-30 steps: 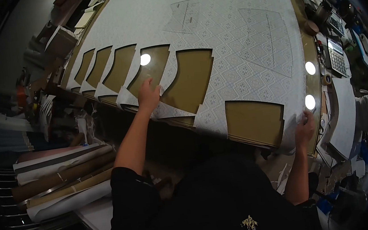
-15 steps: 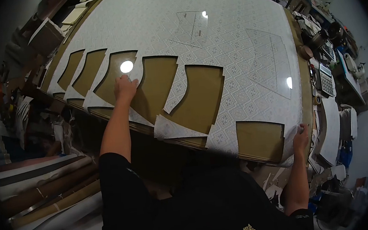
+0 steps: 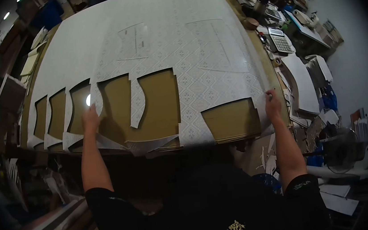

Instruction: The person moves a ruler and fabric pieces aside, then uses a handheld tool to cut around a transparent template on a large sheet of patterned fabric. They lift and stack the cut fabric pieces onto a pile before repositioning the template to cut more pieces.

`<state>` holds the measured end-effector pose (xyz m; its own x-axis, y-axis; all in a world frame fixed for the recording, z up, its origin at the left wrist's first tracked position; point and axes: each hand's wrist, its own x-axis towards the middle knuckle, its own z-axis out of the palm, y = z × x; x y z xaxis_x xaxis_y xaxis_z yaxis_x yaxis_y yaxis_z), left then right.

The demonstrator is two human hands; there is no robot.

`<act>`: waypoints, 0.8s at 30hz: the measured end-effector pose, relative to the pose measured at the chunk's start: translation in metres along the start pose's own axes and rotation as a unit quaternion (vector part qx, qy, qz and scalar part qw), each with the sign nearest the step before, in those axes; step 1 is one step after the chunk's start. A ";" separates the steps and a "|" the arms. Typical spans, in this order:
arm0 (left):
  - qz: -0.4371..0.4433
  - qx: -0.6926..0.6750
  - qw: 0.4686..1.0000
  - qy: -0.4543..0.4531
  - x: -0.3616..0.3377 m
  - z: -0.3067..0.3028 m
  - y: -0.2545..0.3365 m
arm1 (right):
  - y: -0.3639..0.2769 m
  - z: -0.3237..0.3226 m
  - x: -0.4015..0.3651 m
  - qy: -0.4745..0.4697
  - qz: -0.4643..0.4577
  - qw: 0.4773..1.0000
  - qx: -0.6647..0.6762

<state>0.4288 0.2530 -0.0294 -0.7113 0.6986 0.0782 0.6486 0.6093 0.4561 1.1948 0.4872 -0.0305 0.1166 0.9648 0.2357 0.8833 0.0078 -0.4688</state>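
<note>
A large pale patterned sheet (image 3: 190,87) covers the table, with several curved shapes cut out along its near side and brown board (image 3: 161,104) showing through. My left hand (image 3: 90,119) is closed on a narrow strip of the sheet between two cut-outs at the left. At the right, my right hand (image 3: 273,103) is closed on the sheet's near right edge, beside a four-sided opening. Two clear templates lie on the sheet, a smaller one (image 3: 133,41) and a larger one (image 3: 219,44) to its right.
Along the right side are a calculator (image 3: 280,41), a brown round bowl (image 3: 250,23), stacked white paper pieces (image 3: 299,85) and a fan (image 3: 340,150). Rolls of material (image 3: 61,226) lie at the lower left. A box (image 3: 11,92) stands beyond the table's left edge.
The view has turned, so the table appears squarer. The sheet's near edge and the strips between cut-outs have shifted along with both hands, which still grip it.
</note>
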 end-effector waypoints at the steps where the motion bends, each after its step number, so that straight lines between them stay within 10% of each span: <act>1: -0.007 -0.001 1.000 -0.001 -0.005 -0.006 0.007 | -0.004 -0.002 -0.002 0.002 -0.019 1.000 0.015; 24: 0.038 -0.027 0.999 -0.028 0.003 -0.008 -0.060 | -0.027 -0.048 -0.026 -0.020 -0.033 0.996 0.077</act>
<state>0.3860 0.2155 -0.0496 -0.6432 0.7630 0.0644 0.6831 0.5338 0.4984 1.1894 0.4493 0.0173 0.0399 0.9703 0.2386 0.8081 0.1091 -0.5789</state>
